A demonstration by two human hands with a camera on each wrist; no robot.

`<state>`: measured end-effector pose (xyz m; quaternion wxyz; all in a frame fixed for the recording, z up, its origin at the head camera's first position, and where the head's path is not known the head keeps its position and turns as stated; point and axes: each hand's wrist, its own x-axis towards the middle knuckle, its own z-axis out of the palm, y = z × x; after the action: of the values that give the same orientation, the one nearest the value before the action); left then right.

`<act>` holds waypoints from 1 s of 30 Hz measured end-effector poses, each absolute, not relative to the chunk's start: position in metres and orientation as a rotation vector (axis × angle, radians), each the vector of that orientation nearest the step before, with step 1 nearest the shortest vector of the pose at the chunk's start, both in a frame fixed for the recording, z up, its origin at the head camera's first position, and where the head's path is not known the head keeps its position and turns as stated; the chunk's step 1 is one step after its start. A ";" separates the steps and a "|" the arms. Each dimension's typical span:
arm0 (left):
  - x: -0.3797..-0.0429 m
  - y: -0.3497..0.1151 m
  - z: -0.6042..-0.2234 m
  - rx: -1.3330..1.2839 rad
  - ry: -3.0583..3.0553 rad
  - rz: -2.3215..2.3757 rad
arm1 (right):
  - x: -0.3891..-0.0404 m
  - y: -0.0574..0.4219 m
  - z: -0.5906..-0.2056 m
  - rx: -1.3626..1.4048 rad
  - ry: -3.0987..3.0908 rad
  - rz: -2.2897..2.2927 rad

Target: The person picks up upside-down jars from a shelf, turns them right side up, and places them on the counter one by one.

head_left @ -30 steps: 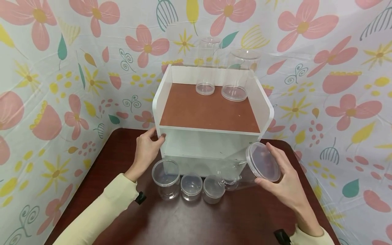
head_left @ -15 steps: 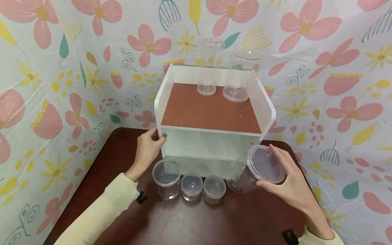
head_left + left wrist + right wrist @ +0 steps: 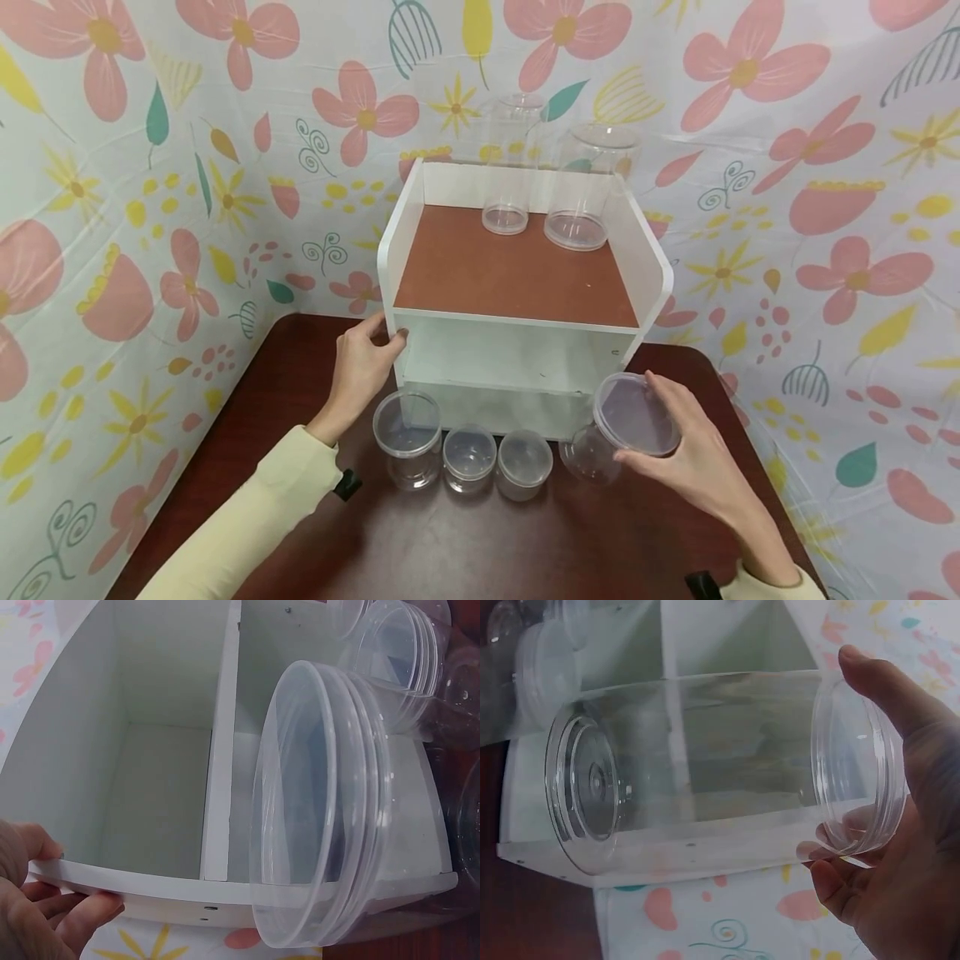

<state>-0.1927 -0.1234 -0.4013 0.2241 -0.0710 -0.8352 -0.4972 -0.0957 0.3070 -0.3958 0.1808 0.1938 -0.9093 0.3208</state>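
My left hand (image 3: 363, 358) pinches the front edge of the left side panel of a white shelf unit (image 3: 517, 275). In the left wrist view its thumb lies inside the panel and the fingers (image 3: 82, 919) outside. My right hand (image 3: 693, 458) grips a clear plastic jar (image 3: 588, 457) by its lid (image 3: 637, 417), thumb and fingers on opposite sides of the rim. The jar's base is close over the table, right of a row of three lidded jars: a larger one (image 3: 407, 427) and two smaller ones (image 3: 469, 460) (image 3: 523, 467). The right wrist view shows the held jar (image 3: 720, 765) has nothing inside.
Two tall clear jars (image 3: 506, 212) (image 3: 577, 225) stand on the unit's brown top board. Below it is an open compartment (image 3: 487, 350), with a low front panel beneath. The dark red table (image 3: 510, 550) meets flowered cloth (image 3: 750, 292) at the back and sides.
My right hand has lowered the jar, and its base has swung down from a strong tilt to a more upright stance beside the row. My left hand has stayed on the panel.
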 end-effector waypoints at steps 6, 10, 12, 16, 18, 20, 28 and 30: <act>-0.193 -0.124 -0.402 -0.188 -2.311 -1.374 | -0.098 0.306 -0.413 0.553 -2.584 0.854; -0.193 -0.124 -0.402 -0.182 -2.315 -1.376 | -0.099 0.306 -0.424 0.553 -2.584 0.846; -0.193 -0.124 -0.401 -0.183 -2.317 -1.379 | -0.100 0.306 -0.429 0.556 -2.581 0.843; -0.194 -0.124 -0.401 -0.186 -2.317 -1.386 | -0.101 0.303 -0.439 0.560 -2.586 0.834; -0.194 -0.125 -0.400 -0.188 -2.316 -1.387 | -0.103 0.301 -0.445 0.559 -2.591 0.824; -0.194 -0.124 -0.400 -0.189 -2.316 -1.386 | -0.104 0.299 -0.450 0.553 -2.597 0.808; -0.194 -0.125 -0.401 -0.191 -2.316 -1.388 | -0.106 0.296 -0.469 0.523 -2.618 0.788; -0.194 -0.125 -0.402 -0.196 -2.313 -1.391 | -0.105 0.295 -0.472 0.510 -2.625 0.789</act>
<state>-0.1939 -0.1250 -0.4018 0.2158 -0.0707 -0.8346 -0.5019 -0.1054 0.2951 -0.4721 0.1758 0.1802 -0.9268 0.2785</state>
